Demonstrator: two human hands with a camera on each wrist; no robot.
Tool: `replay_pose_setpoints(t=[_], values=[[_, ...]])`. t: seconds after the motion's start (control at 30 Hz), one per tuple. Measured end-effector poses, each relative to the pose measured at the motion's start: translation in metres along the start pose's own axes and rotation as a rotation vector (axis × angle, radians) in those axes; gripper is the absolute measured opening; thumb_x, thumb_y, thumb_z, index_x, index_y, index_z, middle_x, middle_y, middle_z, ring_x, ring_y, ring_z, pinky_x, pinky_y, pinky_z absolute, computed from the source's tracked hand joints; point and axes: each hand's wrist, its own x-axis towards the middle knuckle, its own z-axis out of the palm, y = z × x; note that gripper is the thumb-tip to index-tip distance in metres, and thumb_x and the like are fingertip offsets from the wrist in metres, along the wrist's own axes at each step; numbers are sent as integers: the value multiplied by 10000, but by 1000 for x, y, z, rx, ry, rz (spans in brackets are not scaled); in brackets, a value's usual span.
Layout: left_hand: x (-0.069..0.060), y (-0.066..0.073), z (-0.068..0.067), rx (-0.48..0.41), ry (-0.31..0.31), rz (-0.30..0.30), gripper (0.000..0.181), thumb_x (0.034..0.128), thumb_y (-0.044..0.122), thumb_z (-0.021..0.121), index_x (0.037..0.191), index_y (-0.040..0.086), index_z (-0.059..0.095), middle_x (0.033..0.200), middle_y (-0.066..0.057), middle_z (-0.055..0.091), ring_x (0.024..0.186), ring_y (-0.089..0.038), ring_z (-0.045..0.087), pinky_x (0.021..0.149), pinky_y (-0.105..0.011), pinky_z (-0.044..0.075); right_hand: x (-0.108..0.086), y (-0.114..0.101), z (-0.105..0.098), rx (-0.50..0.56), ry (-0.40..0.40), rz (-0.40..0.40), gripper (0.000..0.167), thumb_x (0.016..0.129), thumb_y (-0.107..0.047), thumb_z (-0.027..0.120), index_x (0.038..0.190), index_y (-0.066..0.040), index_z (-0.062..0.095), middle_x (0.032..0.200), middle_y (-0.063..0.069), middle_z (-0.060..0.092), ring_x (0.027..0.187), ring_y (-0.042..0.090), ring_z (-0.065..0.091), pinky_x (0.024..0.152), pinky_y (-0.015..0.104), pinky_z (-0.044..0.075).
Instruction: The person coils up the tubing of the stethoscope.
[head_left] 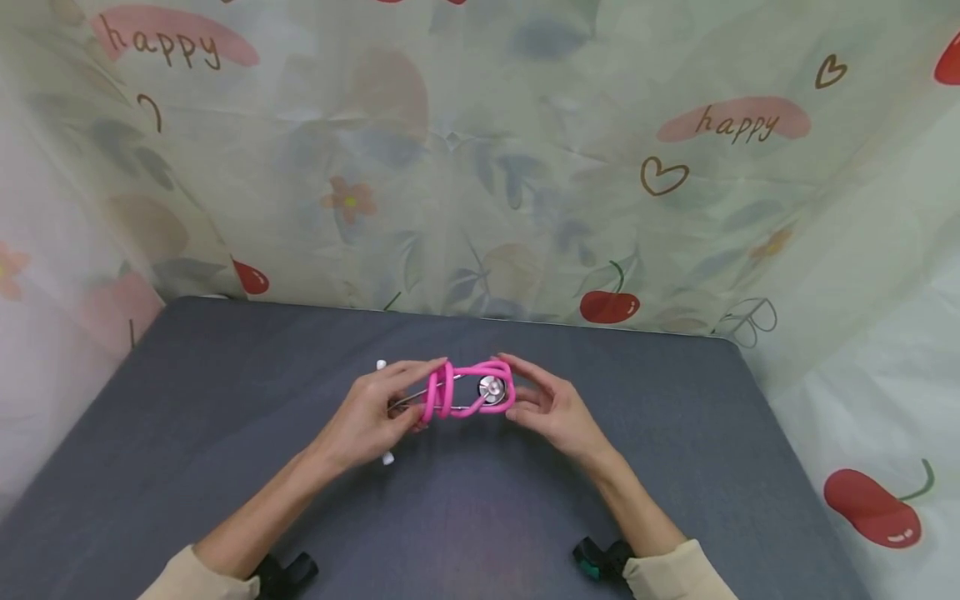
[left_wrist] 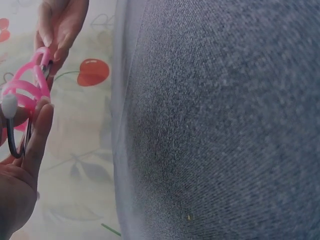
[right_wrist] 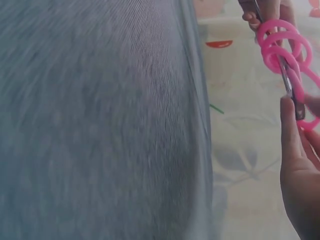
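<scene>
A stethoscope with pink tubing (head_left: 447, 390) is held up over the middle of the table, its tube wound in several loops around the metal ear tubes. Its round metal chest piece (head_left: 491, 388) lies inside the loops at the right end. My left hand (head_left: 378, 410) pinches the wound bundle at its left end, thumb in front. White ear tips (head_left: 387, 458) stick out beyond that hand. At the other end my right hand (head_left: 555, 410) holds the pink loop between fingers and thumb. In the right wrist view the pink coils (right_wrist: 285, 50) wrap the metal tube.
A dark grey cloth covers the table (head_left: 480, 517). Behind it hangs a pale curtain (head_left: 480, 208) printed with cherries, leaves and hearts, reaching round both sides. Black wrist straps (head_left: 603, 558) sit near both cuffs.
</scene>
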Motion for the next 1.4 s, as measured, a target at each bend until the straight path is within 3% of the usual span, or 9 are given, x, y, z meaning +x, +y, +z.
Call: replay_pose_setpoints(t=[0.2, 0.37, 0.5, 0.6, 0.67, 0.73, 0.9, 1.13, 1.4], values=[[0, -1, 3, 11, -83, -62, 707, 893, 1, 701, 1485, 312, 471, 1323, 9, 558, 580, -103, 595, 549, -238, 525, -5, 2, -3, -128, -5, 19, 734, 837, -32, 788, 1490, -111, 462, 1422, 85, 521, 1060, 245, 682, 851, 329, 560], [1, -5, 5, -21, -141, -127, 670, 893, 15, 715, 1481, 245, 489, 1324, -4, 572, 639, -114, 661, 581, -251, 552, -4, 8, -4, -378, 33, -23, 679, 784, -68, 844, 1404, -119, 573, 1328, 64, 597, 935, 155, 716, 755, 280, 579], [4, -11, 6, 10, -175, -160, 634, 890, 65, 741, 1465, 203, 514, 962, -22, 671, 603, -134, 649, 542, -262, 529, -4, 12, -5, -531, 69, -30, 652, 742, -122, 886, 1342, -151, 635, 1274, 48, 641, 876, 115, 717, 701, 250, 576], [7, -18, 7, 61, -199, -175, 611, 883, 97, 756, 1447, 189, 538, 720, 12, 595, 593, -143, 614, 517, -268, 496, -5, 16, -6, -573, 95, -8, 639, 737, -162, 894, 1327, -149, 649, 1245, 55, 658, 855, 122, 719, 675, 247, 572], [10, -23, 8, 102, -206, -170, 601, 867, 85, 768, 1424, 182, 565, 739, 32, 619, 621, -126, 590, 531, -264, 486, -5, 18, -6, -589, 109, 15, 633, 741, -184, 893, 1326, -150, 652, 1239, 54, 663, 851, 123, 719, 667, 247, 568], [11, -30, 8, 128, -207, -159, 592, 847, 42, 772, 1397, 169, 593, 882, 28, 689, 690, -95, 601, 570, -249, 489, -6, 20, -7, -602, 118, 39, 632, 746, -207, 891, 1329, -156, 652, 1237, 48, 665, 850, 116, 718, 662, 242, 562], [12, -42, 6, 66, -195, -162, 594, 805, -71, 759, 1358, 93, 618, 1229, -45, 685, 886, -84, 695, 711, -241, 539, -6, 24, -8, -613, 114, 97, 623, 753, -228, 886, 1327, -164, 653, 1184, 47, 686, 829, 95, 712, 628, 245, 545], [12, -50, 6, 20, -185, -181, 555, 801, -64, 769, 1324, 65, 638, 1185, -70, 698, 911, -122, 713, 742, -249, 542, -4, 31, -7, -671, 102, 161, 600, 761, -262, 882, 1310, -167, 661, 1006, 11, 702, 797, 72, 670, 613, 247, 510], [10, -55, 10, -76, -169, -239, 539, 819, -33, 776, 1328, 73, 634, 1202, -80, 695, 994, -160, 707, 780, -276, 566, -4, 32, -7, -776, 84, 192, 630, 755, -260, 887, 1326, -142, 647, 930, -44, 678, 781, 79, 632, 630, 247, 490]])
